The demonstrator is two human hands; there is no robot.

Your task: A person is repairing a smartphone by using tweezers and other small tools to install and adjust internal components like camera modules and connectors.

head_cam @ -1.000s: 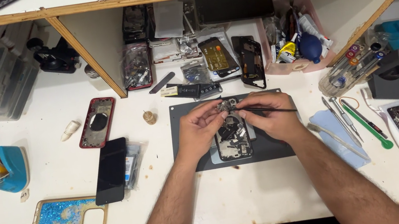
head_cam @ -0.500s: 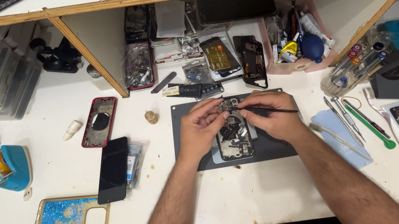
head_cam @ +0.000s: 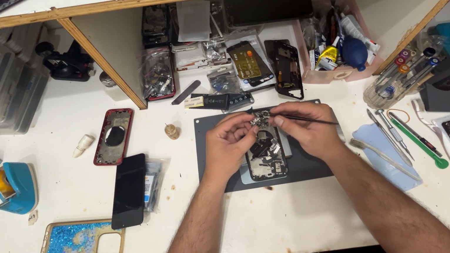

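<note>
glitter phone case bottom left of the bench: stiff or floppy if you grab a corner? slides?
The blue glitter phone case with a clear gold-tinted rim is an empty thin shell, so probably light and bendy. It lies flat on the smooth white bench, so likely slides, won't roll.

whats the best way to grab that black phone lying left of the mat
Probably from above, pinching its two long edges near the middle. The black phone lies flat and upright in the view, its right edge against a clear bag, so slide a fingertip in there first.

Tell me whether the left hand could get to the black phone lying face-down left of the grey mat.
Probably yes: the left hand has bare white table between it and the black phone.
</note>
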